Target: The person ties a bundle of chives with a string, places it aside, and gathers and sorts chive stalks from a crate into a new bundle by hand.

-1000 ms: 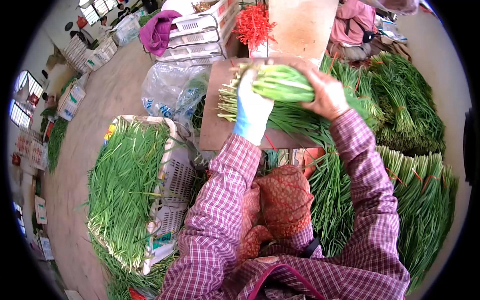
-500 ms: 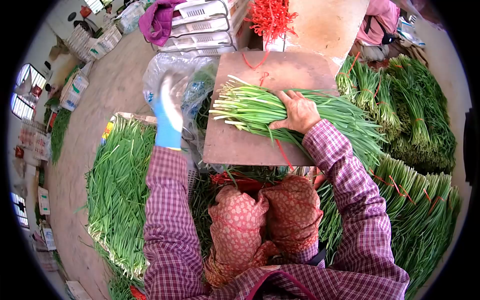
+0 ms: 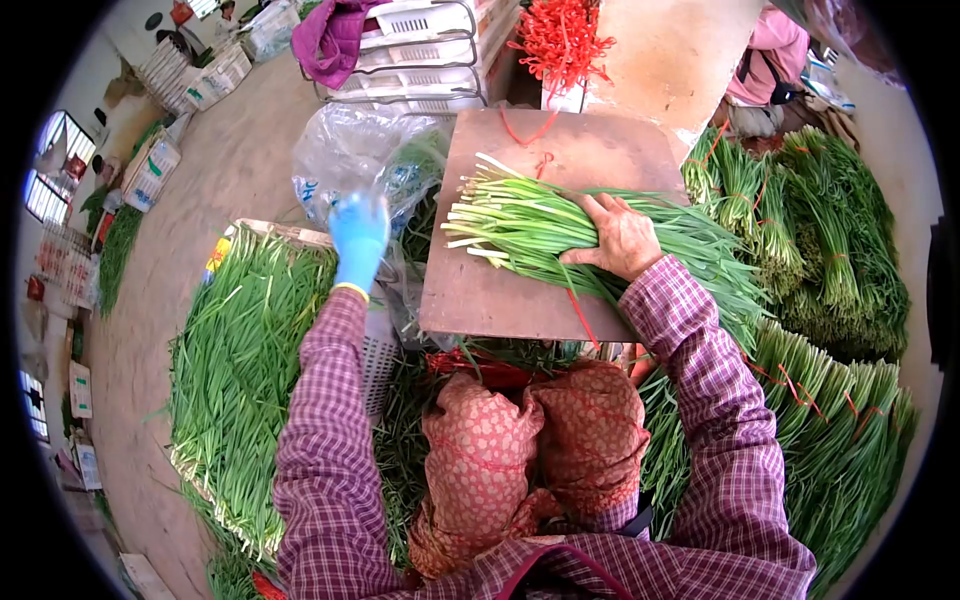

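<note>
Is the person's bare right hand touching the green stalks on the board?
Touching. The head view shows the right hand lying on the bunch of stalks, thumb and fingers against the greens.

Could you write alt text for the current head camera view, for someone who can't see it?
A bare right hand presses green stalks on a brown board; the blue-gloved left hand is raised beside a clear plastic bag. Tied bundles lie at right.

Plaid-sleeved arms (image 3: 725, 390) reach forward, the blue-gloved left hand (image 3: 358, 235) blurred off the left edge of the board (image 3: 480, 300), the bare right hand (image 3: 624, 238) palm down near its right edge, thumb (image 3: 580, 257) spread
</note>
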{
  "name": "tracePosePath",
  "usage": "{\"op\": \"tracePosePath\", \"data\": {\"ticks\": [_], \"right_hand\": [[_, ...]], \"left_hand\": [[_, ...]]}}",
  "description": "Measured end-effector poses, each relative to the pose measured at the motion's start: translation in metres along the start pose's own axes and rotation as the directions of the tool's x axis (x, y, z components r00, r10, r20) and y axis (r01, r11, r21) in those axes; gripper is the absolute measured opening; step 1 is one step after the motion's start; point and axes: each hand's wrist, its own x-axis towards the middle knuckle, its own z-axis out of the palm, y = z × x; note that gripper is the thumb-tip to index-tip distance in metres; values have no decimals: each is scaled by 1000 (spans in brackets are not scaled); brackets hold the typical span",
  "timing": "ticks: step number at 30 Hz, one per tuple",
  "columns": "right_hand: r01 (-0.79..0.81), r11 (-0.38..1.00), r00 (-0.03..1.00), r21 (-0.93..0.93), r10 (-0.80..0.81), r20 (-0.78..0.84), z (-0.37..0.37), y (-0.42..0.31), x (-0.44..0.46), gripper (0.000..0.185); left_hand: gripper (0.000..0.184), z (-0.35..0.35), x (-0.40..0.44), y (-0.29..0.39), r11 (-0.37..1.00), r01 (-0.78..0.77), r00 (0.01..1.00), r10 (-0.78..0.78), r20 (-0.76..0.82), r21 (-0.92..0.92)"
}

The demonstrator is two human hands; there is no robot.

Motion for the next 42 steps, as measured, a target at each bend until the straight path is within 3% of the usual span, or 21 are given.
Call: {"op": "tracePosePath", "data": {"ticks": [2,4,6,8,11,14,15,16,18,22,25,27,31,34,36,37,38,39,40,41,42], "right_hand": [[-38,999,998,-18,39,42,-6,-4,0,85],[-17,1000,1000,-16,18,20,-1,0,-1,88],[-21,1000,1000,-22,21,0,1,0,-3,87],[0,1000,1000,-3,0,-18,3,3,-4,86],[29,1000,999,-6,-29,-41,2,2,-2,85],[21,998,999,-56,-23,-35,3,1,-3,85],[31,999,998,-30,-32,-54,3,1,-3,85],[33,999,997,-3,-33,-76,3,2,-4,85],[35,999,997,-18,-36,-74,7,4,-5,85],[34,999,996,-14,-35,-83,3,1,-7,84],[38,999,995,-28,-41,-96,1,-1,-8,85],[40,998,994,-37,-44,-104,1,-2,-9,85],[30,999,996,-21,-31,-87,-1,-4,-9,85],[32,999,996,-44,-35,-87,-1,-5,-9,85],[40,998,994,-40,-44,-101,0,-4,-10,85],[49,998,991,-32,-53,-122,1,-3,-10,85],[48,998,991,-30,-52,-122,2,-4,-11,85],[45,999,992,-26,-48,-113,1,-5,-10,85],[41,999,994,-25,-43,-104,0,-5,-10,85],[39,999,993,-26,-42,-107,-1,-4,-10,85],[32,999,994,-26,-34,-106,-1,-4,-10,84]], "left_hand": [[35,-44,8,12,898,31,990,-87,-108,-440],[35,-86,10,63,765,-149,983,48,-175,-627],[36,-93,-1,111,753,-509,858,411,-306,-417],[42,-68,-25,143,732,-650,755,592,-282,-202],[41,-2,-19,114,814,-511,860,476,-185,-276],[36,0,-7,58,969,-247,969,247,-1,18],[28,8,1,36,985,-157,979,146,-144,-71],[24,-16,6,31,951,-53,989,8,-147,-304],[24,-53,4,46,733,-12,977,-135,-162,-680],[26,-80,-1,91,765,-289,957,229,-178,-575],[31,-81,-1,117,872,-269,959,283,-27,-408],[35,-81,4,127,910,-132,949,231,215,-394],[35,-74,6,129,907,-79,936,211,283,-414],[36,-55,14,121,811,83,905,182,384,-579],[37,-59,16,118,871,49,915,156,371,-488],[37,-64,19,111,935,-16,953,122,278,-355],[34,-70,27,98,985,-12,947,66,313,-173],[31,-53,37,73,997,-62,981,53,188,41],[28,-63,43,56,991,0,970,-32,240,132],[28,-64,44,36,985,-38,983,7,182,166],[27,-67,36,30,960,-52,999,51,13,275]]}}
